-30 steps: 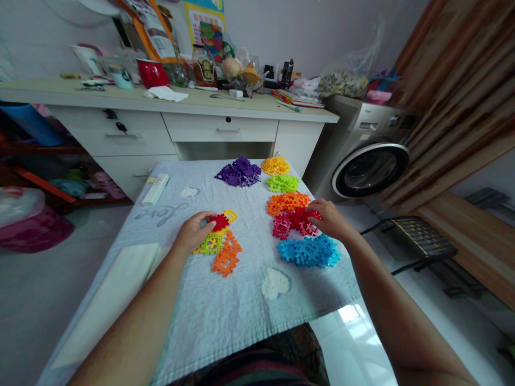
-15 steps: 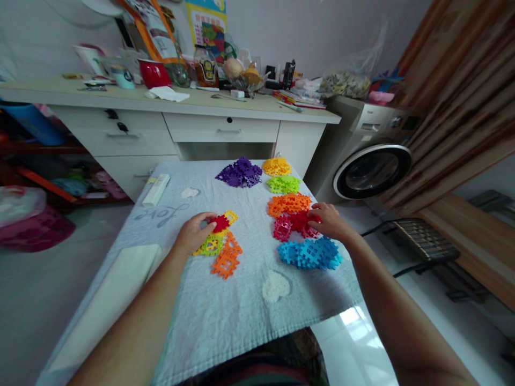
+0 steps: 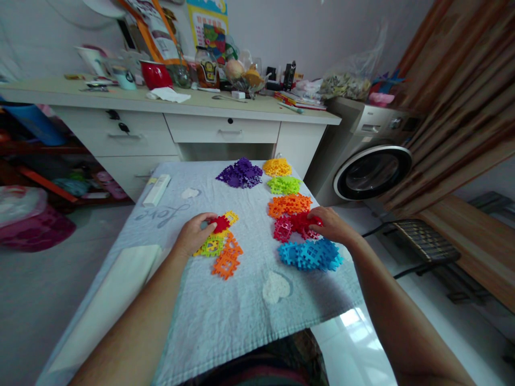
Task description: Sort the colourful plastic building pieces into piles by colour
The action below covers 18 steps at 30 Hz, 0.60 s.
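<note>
"What do we see left of the blue pile (image 3: 309,255)?"
"Our left hand (image 3: 195,234), gripping a red piece (image 3: 221,223) it partly covers."
"Just beyond that pile?"
"Our right hand (image 3: 333,225) on the red heap (image 3: 296,222); whether it grips, we can't tell."

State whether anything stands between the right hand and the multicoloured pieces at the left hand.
Yes: the left part of the red pile lies beside the right hand; beyond it, only tablecloth shows before the multicoloured pieces.
</note>
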{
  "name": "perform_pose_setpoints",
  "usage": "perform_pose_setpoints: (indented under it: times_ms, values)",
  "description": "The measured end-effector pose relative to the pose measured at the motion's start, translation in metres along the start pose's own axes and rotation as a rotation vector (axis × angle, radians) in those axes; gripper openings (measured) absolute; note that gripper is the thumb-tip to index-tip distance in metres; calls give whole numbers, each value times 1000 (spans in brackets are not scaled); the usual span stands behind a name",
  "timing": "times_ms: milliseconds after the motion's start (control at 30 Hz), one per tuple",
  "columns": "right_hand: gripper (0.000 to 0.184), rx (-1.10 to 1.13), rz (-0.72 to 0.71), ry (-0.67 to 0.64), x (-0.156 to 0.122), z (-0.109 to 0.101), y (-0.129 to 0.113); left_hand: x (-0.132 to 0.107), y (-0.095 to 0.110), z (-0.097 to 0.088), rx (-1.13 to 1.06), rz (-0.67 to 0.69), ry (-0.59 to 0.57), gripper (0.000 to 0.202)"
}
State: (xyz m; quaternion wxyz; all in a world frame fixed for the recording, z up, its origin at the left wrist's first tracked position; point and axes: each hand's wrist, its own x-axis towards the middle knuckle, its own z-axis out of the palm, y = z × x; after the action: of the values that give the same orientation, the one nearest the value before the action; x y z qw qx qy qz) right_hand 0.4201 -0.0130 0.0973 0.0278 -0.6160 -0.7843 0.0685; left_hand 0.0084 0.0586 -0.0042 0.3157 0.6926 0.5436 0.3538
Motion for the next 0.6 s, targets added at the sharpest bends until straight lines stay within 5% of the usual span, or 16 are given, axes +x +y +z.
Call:
perform_pose_setpoints:
  times_ms: [167, 600]
  values:
    - [34, -3, 21, 30, 1, 0, -1, 0, 2, -1, 12, 0, -6, 38]
    - [26, -6, -52, 11, 16, -5, -6, 1, -3, 0, -8, 5, -4, 38]
